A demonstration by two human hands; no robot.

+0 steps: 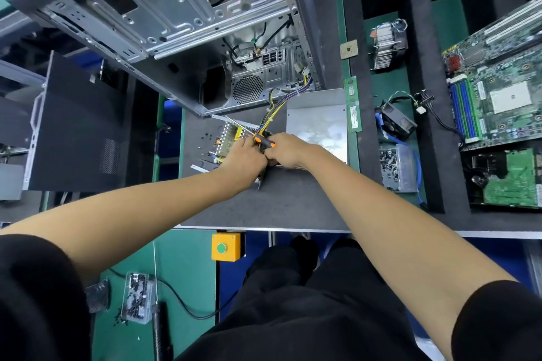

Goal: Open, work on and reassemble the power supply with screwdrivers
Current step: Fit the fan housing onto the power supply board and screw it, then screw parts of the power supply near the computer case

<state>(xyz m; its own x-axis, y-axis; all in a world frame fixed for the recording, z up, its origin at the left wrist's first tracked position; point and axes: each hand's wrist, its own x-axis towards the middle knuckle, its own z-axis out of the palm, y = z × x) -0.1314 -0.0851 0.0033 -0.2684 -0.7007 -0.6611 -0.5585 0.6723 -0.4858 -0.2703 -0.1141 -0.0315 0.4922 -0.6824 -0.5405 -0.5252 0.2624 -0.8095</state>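
Gripping one orange-and-black screwdriver (263,140), the right hand (286,152) meets the left hand (245,160), curled on one opened power supply (231,138), its lid (316,123) at three o'clock.

No text, label or number is legible anywhere.

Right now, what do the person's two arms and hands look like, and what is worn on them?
Both hands, left hand and right hand, are bare, without gloves, rings or watch. The forearms are uncovered; short black fabric sleeves end near the elbows.
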